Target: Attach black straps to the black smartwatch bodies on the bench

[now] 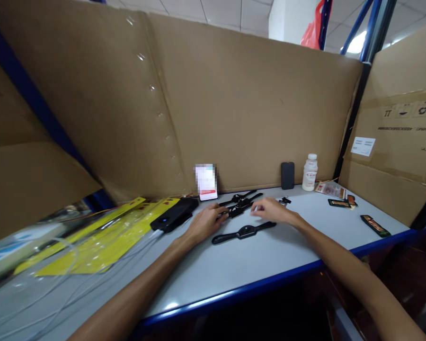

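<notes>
Several black spokeshaves lie on the grey tabletop. At the handle ends of one spokeshave [236, 211] in the near part of the back group are my two hands. My left hand [208, 220] has its fingers curled over the left handle. My right hand [272, 210] is closed, with its fingertips at the right handle's end; the exact contact is partly hidden. Behind this tool other spokeshaves [238, 197] overlap. Nearer to me, a single spokeshave [246, 231] lies flat, apart from both hands. Small dark and metal parts [286, 200] rest beyond my right hand.
A lit phone [206, 182] leans on the cardboard wall [248, 118]. A dark phone [287, 175] and white bottle [309, 173] stand at the back right, with small packets [375, 225] nearby. Left are a black power bank [173, 215], cables and yellow blister cards [92, 251].
</notes>
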Motion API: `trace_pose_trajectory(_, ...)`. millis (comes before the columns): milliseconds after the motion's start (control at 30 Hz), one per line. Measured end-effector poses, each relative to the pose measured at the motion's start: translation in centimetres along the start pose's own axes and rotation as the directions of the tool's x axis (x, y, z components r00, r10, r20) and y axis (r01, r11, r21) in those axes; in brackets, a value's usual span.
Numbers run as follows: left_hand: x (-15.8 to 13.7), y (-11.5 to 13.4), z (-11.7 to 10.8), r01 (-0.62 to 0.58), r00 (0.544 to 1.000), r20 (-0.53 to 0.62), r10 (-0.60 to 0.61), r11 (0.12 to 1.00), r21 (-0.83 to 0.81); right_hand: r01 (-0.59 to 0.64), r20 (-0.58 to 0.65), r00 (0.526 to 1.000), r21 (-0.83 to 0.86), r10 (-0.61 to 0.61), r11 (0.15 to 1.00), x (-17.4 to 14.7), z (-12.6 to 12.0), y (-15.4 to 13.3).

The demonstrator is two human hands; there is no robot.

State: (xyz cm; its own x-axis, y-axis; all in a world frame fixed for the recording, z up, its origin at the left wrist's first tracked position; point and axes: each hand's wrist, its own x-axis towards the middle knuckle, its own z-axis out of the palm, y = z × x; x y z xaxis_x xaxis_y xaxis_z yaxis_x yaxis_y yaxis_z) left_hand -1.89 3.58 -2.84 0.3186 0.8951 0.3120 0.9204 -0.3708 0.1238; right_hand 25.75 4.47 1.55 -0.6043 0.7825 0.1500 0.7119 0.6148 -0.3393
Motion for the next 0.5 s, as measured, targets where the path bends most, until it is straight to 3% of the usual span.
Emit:
trace_pose_trajectory(100,-0.1,0.4,-0.7,-0.048,0.992,-0.116,0.04,0.996,-0.07,-0.246,-0.192,0.957,-0.136,0.219,0.96,-0.2,-2.3,2.9)
trace_pose_trajectory(200,-0.5,1.5,-1.5,-0.156,0.985,-0.1,0.143,0.977,-0.147,-0.431,-0.213,0.898,-0.249,0.385,0.867,-1.0,-4.0,5.7)
trace_pose_trajectory(333,-1.1,3.2,-2.0,-0.262,0.952,0.097,0.291,0.935,-0.239,-0.395,-0.053,0.916,-0.288,0.397,0.872,-1.5,-3.7,7.0)
trace_pose_trajectory(500,-1.4,3.8,-1.8,-0.212,0.928,0.251,0.277,0.943,-0.255,-0.236,0.045,0.966,-0.259,0.256,0.937,-0.8,-1.5,4.9)
